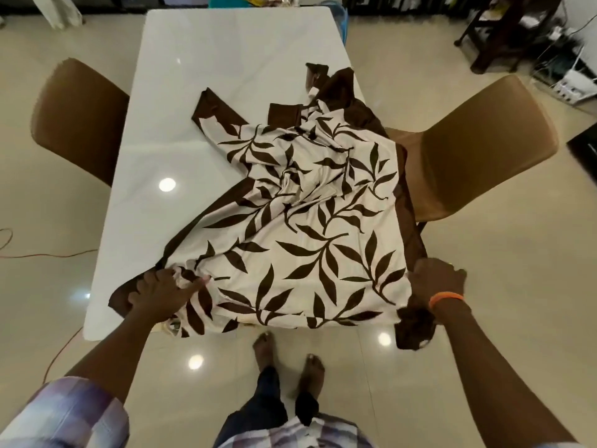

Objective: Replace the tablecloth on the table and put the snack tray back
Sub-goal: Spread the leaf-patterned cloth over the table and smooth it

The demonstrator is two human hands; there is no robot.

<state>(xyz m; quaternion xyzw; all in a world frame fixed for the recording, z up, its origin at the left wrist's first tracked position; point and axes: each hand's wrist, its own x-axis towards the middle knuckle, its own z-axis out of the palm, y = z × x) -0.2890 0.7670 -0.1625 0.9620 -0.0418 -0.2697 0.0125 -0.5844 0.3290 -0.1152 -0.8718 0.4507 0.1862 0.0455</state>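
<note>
A cream tablecloth (pixel 290 227) with dark brown leaves and a brown border lies crumpled over the near right part of the white table (pixel 200 79). My left hand (pixel 164 294) grips a bunched fold of the cloth near the table's front left corner. At the front right corner my right hand (pixel 436 282), with an orange band on its wrist, holds the brown border where it hangs over the edge. The snack tray is not in view.
A brown chair (pixel 77 118) stands at the table's left side, another brown chair (pixel 478 150) at its right. Dark wooden furniture (pixel 504 30) and cables sit at the back right. An orange cable (pixel 48 253) runs on the glossy floor at left.
</note>
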